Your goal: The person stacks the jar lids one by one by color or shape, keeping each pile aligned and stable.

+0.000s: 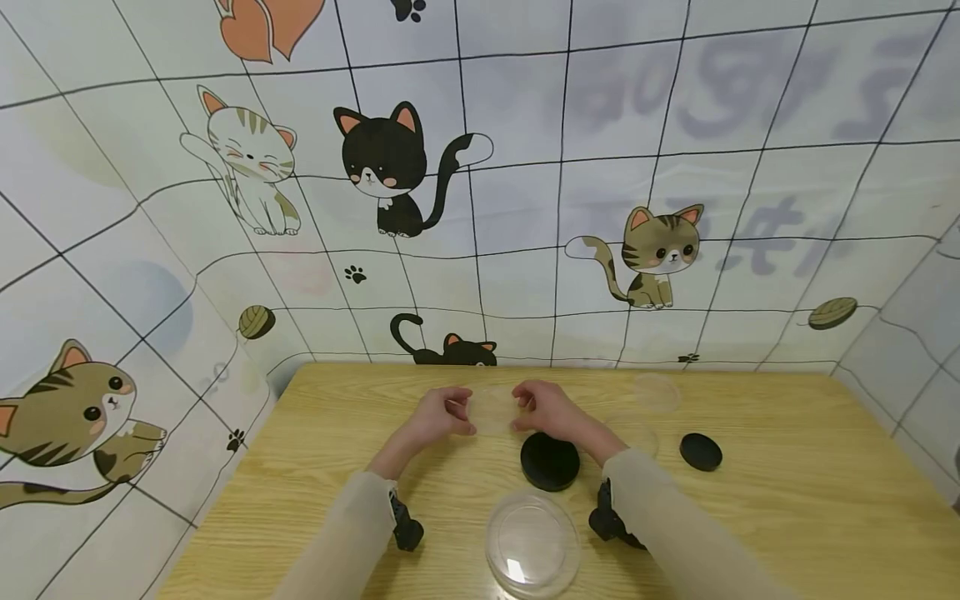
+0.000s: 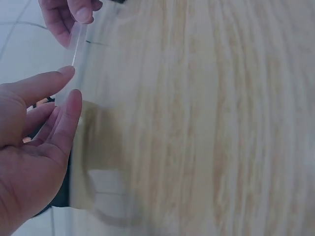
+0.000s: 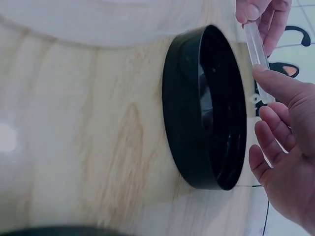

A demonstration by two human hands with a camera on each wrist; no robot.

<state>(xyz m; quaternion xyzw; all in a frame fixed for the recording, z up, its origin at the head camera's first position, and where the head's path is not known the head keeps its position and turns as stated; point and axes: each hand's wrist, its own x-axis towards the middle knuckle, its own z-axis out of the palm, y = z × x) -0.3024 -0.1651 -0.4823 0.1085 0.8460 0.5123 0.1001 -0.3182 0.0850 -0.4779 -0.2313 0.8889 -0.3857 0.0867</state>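
Observation:
A clear round piece (image 1: 492, 410) is held between the two hands near the table's back edge. The left hand (image 1: 438, 415) grips its left side, and the right hand (image 1: 551, 410) has thumb and fingers around its right side. Seen edge-on in the right wrist view, the clear piece (image 3: 257, 54) shows as a thin, shallow rim, with the right thumb against it. Just in front of the right hand lies a black round lid (image 1: 550, 462); its raised wall and hollow inside show in the right wrist view.
A larger clear round container (image 1: 532, 543) rests at the table's front. Right of the hands are a smaller black disc (image 1: 701, 452) and two faint clear discs, one at the back (image 1: 657, 392), another beside the right forearm (image 1: 643, 437). A cat-patterned cloth (image 1: 517, 208) hangs behind the table.

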